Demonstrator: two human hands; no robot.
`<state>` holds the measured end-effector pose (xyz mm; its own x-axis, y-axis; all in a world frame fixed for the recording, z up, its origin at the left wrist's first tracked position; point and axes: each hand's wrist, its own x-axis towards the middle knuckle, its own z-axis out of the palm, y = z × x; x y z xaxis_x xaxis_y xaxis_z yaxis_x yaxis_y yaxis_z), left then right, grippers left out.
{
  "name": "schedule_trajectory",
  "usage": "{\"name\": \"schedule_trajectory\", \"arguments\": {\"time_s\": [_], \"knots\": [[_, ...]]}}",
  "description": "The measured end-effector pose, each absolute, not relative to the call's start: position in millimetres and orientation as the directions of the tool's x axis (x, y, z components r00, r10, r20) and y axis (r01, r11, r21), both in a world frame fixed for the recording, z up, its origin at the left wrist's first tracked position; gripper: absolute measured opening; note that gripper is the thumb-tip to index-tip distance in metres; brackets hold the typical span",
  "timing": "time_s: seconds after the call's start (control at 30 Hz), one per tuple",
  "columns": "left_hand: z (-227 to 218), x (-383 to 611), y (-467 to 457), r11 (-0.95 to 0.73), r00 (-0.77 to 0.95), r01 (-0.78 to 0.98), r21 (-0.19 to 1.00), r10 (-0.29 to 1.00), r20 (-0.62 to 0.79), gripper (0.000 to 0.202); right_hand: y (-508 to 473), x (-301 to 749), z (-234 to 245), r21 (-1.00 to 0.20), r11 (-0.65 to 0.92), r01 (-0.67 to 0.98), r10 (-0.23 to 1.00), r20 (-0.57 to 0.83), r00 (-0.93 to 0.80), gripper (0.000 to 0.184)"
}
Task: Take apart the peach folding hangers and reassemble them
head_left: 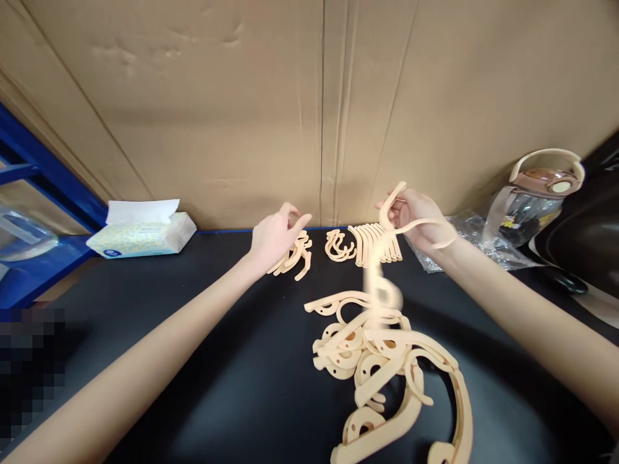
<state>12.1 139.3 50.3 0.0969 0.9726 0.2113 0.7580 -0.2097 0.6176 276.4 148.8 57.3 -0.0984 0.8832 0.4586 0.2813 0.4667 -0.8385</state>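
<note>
My right hand [416, 216] is closed on a beige plastic folding hanger [380, 258]. It is raised above the table, and its lower part hangs down blurred by motion. At the left, my left hand [274, 235] is over a small pile of curved beige hanger parts [304, 258], thumb and forefinger apart; its other fingers are partly hidden. Several small beige hooks [340, 245] lie between my hands. A row of beige hanger arms [365, 245] lies side by side below my right hand. Nearer to me is a loose heap of beige hanger pieces [387, 374].
On the black table [207, 367], a tissue pack [142, 233] sits at the back left. Clear plastic wrap [464, 241] and a handled water bottle [529, 206] are at the right. A cardboard wall [232, 129] rises behind. Blue metal framing [53, 183] borders the left.
</note>
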Motion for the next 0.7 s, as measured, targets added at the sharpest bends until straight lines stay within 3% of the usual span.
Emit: {"name": "schedule_trajectory", "arguments": {"time_s": [0.1, 0.13, 0.17, 0.23, 0.3, 0.37, 0.47, 0.53, 0.63, 0.7], "knots": [[55.4, 26.8, 120.4, -0.184, 0.324, 0.544, 0.819, 0.946, -0.002, 0.072, 142.9, 272.4, 55.6, -0.896, 0.431, 0.107, 0.902, 0.432, -0.014, 0.021], [56.3, 31.1, 114.4, -0.061, 0.463, 0.376, 0.925, 0.877, -0.13, 0.076, 139.7, 270.0, 55.9, -0.899, 0.433, 0.06, 0.9, 0.435, 0.016, 0.02], [56.4, 34.7, 109.1, 0.093, 0.566, 0.215, 0.972, 0.799, -0.202, 0.074, 136.3, 267.4, 56.6, -0.895, 0.445, 0.031, 0.894, 0.446, 0.04, 0.022], [54.8, 40.0, 101.1, 0.317, 0.632, -0.045, 0.947, 0.743, -0.219, 0.049, 130.1, 262.3, 58.9, -0.882, 0.471, 0.023, 0.88, 0.472, 0.05, 0.028], [52.0, 42.7, 97.1, 0.329, 0.545, -0.182, 0.927, 0.818, -0.183, 0.021, 125.6, 259.3, 61.8, -0.857, 0.505, 0.1, 0.862, 0.507, -0.001, 0.031], [50.2, 43.2, 96.5, 0.29, 0.465, -0.233, 0.928, 0.871, -0.156, 0.014, 123.0, 259.0, 64.3, -0.79, 0.562, 0.244, 0.824, 0.561, -0.082, 0.028], [51.1, 41.0, 97.9, 0.282, 0.421, -0.249, 0.927, 0.893, -0.158, 0.025, 120.1, 261.5, 66.1, -0.559, 0.637, 0.53, 0.742, 0.63, -0.227, 0.016], [53.1, 38.7, 98.5, 0.304, 0.457, -0.246, 0.92, 0.874, -0.166, 0.036, 117.2, 262.0, 65.4, -0.291, 0.644, 0.708, 0.684, 0.633, -0.362, 0.01], [55.6, 36.1, 98.0, 0.388, 0.609, -0.216, 0.896, 0.771, -0.187, 0.04, 110.1, 257.2, 62.3, 0.092, 0.591, 0.801, 0.642, 0.547, -0.537, 0.018], [56.7, 35.7, 97.0, 0.438, 0.688, -0.186, 0.88, 0.697, -0.202, 0.039, 104.4, 250.9, 60.9, 0.185, 0.563, 0.806, 0.667, 0.475, -0.575, 0.02]]}}
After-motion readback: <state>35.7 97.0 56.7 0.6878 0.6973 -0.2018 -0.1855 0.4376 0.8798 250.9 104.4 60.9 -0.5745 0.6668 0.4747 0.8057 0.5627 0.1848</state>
